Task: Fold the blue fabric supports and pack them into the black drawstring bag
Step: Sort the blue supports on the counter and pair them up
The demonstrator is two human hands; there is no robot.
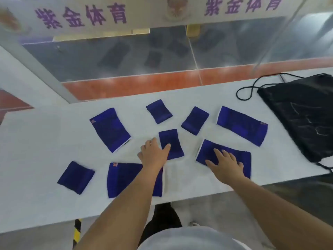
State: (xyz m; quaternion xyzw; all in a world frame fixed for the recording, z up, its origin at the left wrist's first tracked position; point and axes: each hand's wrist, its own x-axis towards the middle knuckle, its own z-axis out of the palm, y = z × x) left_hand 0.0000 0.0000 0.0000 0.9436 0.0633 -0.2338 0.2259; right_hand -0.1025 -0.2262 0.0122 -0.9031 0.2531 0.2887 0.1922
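Several blue fabric supports lie flat on the white table (36,141). My left hand (153,154) rests with straight fingers on the left edge of a small support (172,141) in the middle. My right hand (226,164) lies flat, fingers spread, on a wider support (209,150) to its right. Under my left forearm lies another wide support (122,177). More supports sit at the left (110,129), near left (75,176), far middle (159,111), (195,120) and right (242,125). The black drawstring bag (302,116) lies flat at the table's right end.
The bag's black cord (252,89) loops on the table toward the far edge. A glass wall with purple lettering (81,15) stands just behind the table. The table's near edge runs in front of my body, with a yellow-black striped post (77,231) below it.
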